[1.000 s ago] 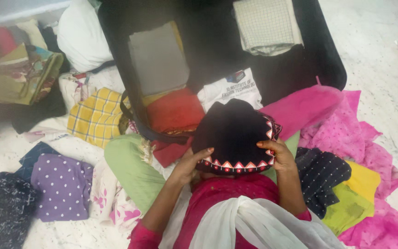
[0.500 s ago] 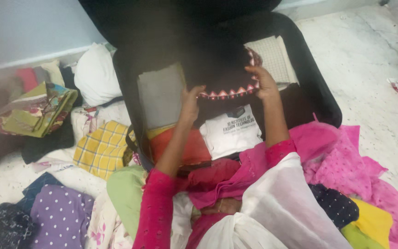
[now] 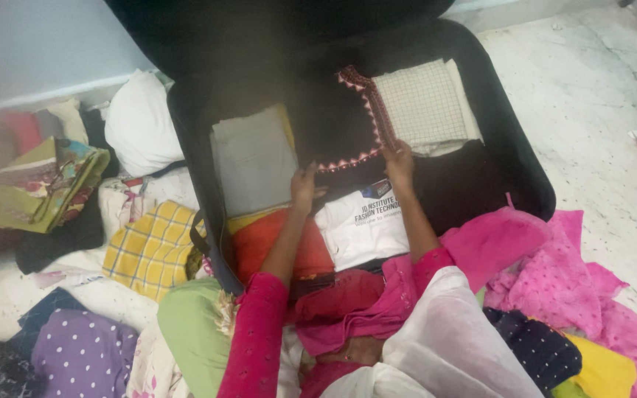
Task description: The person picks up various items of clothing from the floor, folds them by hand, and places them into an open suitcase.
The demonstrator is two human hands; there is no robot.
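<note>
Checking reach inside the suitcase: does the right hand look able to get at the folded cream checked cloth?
Probably yes. The right hand rests on the dark embroidered garment just beside the folded cream checked cloth, with nothing lying between them.

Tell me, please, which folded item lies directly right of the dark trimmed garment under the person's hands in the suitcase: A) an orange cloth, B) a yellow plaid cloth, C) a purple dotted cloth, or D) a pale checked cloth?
D: in the suitcase, the pale checked cloth lies against the right edge of the dark trimmed garment, which the left hand and right hand press on.
</note>
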